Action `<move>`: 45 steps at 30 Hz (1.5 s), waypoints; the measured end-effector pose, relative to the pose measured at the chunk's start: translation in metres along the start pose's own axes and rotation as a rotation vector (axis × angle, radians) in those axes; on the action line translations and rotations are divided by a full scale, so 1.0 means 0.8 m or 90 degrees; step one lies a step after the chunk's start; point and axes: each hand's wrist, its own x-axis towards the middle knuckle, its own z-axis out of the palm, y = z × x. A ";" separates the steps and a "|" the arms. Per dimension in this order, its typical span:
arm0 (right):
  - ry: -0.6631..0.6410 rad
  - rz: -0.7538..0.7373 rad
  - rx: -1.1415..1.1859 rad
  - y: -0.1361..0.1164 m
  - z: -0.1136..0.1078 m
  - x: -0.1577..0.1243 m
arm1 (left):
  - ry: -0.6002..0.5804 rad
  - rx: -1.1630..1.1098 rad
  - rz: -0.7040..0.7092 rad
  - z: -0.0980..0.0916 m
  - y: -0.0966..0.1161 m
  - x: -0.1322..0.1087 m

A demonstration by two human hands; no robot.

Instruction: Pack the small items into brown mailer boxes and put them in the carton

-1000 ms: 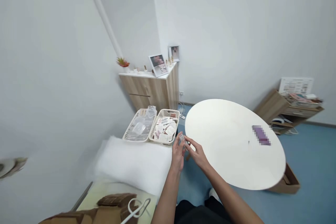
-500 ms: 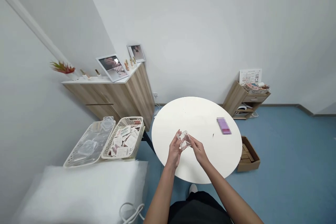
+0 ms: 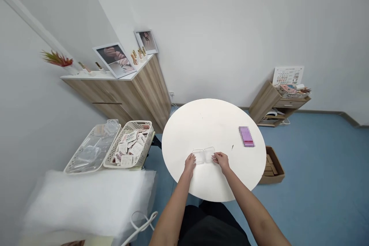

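Clear plastic boxes (image 3: 203,155), two of them side by side, now lie on the round white bench (image 3: 213,119), no longer lifted between the hands. The left hand (image 3: 190,164) and right hand (image 3: 221,160) rest at their near edges at 12 o'clock, fingers curled low; whether either grips, I cannot tell. A blurred pink packet (image 3: 246,137) sits on the bench at 2 o'clock. At 10 o'clock, a white plastic basket (image 3: 135,125) of small printed packets stands past a white padded bundle (image 3: 86,200). A cardboard box (image 3: 272,166) lies on the floor at 3 o'clock, and a wooden cabinet (image 3: 150,92) stands farther off at 11 o'clock.
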 end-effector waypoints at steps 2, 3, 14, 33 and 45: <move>-0.018 -0.005 -0.037 0.020 0.001 0.006 | 0.014 0.010 0.004 -0.009 -0.007 0.002; -0.024 -0.013 -0.070 0.028 0.001 0.009 | 0.022 0.007 0.009 -0.014 -0.009 0.001; 0.054 -0.250 -0.468 0.011 0.109 0.029 | 0.293 0.148 0.422 -0.164 0.056 -0.035; -0.322 -0.581 -0.632 -0.078 0.517 -0.004 | 0.369 0.765 0.454 -0.377 0.048 -0.051; -0.444 -0.573 -0.821 -0.089 0.628 0.028 | 0.346 0.713 0.444 -0.378 0.051 -0.059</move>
